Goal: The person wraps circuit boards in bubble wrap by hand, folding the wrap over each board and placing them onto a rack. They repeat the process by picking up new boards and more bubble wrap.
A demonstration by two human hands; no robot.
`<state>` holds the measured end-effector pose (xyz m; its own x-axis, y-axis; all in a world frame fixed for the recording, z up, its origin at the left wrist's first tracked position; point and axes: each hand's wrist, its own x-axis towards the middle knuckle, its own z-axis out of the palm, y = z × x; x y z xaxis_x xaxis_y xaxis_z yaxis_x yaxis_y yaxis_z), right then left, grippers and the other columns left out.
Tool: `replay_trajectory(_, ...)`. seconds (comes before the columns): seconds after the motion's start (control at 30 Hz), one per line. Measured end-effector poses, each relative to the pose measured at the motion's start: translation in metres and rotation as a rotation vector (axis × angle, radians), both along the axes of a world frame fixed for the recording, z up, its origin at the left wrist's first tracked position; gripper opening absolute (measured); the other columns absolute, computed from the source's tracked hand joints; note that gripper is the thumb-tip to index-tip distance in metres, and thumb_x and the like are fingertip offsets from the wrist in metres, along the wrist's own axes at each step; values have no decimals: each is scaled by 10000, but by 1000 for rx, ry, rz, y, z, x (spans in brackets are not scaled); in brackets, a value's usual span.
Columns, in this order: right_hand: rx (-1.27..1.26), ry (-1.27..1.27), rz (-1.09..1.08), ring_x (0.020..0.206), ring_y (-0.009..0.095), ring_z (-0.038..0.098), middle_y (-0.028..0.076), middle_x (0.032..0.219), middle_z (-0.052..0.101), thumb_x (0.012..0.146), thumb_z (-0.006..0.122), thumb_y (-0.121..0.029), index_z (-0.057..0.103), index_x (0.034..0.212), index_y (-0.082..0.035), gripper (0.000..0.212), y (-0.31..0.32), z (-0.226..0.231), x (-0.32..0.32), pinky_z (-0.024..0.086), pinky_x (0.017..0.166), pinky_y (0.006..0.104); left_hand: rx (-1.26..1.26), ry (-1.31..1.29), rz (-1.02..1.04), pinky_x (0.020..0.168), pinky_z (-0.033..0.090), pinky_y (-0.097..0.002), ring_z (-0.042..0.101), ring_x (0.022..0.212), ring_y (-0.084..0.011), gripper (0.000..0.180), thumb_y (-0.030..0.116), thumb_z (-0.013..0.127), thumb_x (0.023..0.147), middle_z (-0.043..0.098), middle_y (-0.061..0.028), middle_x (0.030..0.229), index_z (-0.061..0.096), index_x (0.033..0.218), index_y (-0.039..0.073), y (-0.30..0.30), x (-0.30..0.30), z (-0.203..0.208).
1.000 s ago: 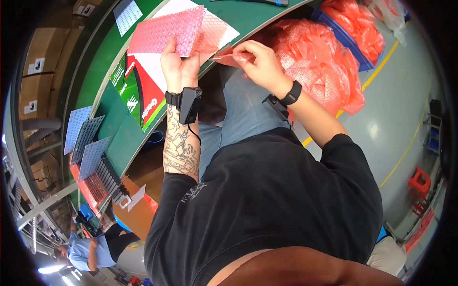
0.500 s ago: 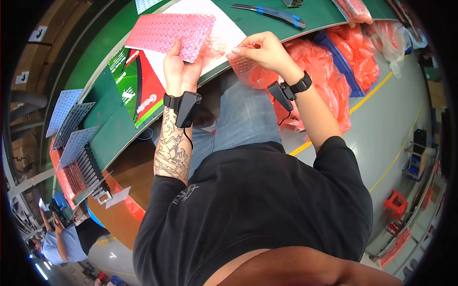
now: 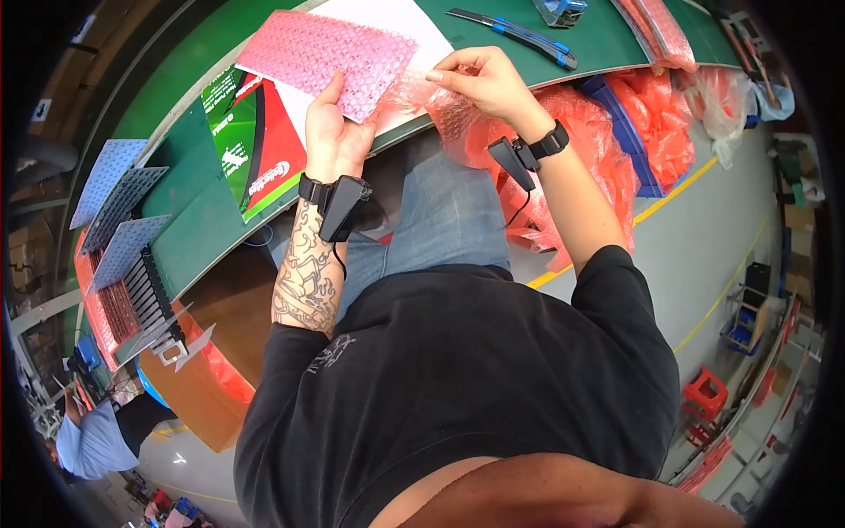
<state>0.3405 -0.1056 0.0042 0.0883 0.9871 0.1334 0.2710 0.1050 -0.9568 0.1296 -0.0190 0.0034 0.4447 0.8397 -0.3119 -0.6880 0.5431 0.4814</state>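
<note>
A flat pink bubble-wrap bag (image 3: pixel 330 60) slants over a white sheet (image 3: pixel 409 22) on the green bench. My left hand (image 3: pixel 339 132) grips its near edge, thumb on top and fingers underneath. Whatever lies inside the bag is hard to make out. To the right, my right hand (image 3: pixel 480 79) is closed in a pinch on thin, see-through pink bubble wrap (image 3: pixel 453 119). This wrap runs from the bag's right end and hangs past the bench edge. Where exactly the two join cannot be told.
A blue-and-black utility knife (image 3: pixel 515 37) and a small blue tape dispenser (image 3: pixel 562 11) lie on the bench (image 3: pixel 189 158). Perforated panels (image 3: pixel 132 202) stand in a rack at left. Red bubble wrap fills a blue crate (image 3: pixel 620 128) at right. A person (image 3: pixel 97 440) works at lower left.
The view has shifted a little, so the bench and crate sit differently. The bag has swung slightly, its right end farther right. Both hands keep their grips.
</note>
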Motion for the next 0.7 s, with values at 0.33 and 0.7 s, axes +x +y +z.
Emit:
replay_trajectory(0.33,-67,23,-36,648,30,495,-49,697,573,973,696,-193,717,1094,-4,226,6,6,-6,411,590,218,1,-58,6,1083,475,-511,608,1210,-341,313,138,467,1056,617,-181,1305,502,1327,-16,3,-3,3)
replay_trajectory(0.7,17,-223,10,785,51,596,-7,896,691,922,712,-58,723,1068,1,158,20,4,-5,490,708,223,-16,43,37,1109,438,-538,589,1232,-338,327,166,456,1067,610,-180,1319,513,1327,-24,18,1,3)
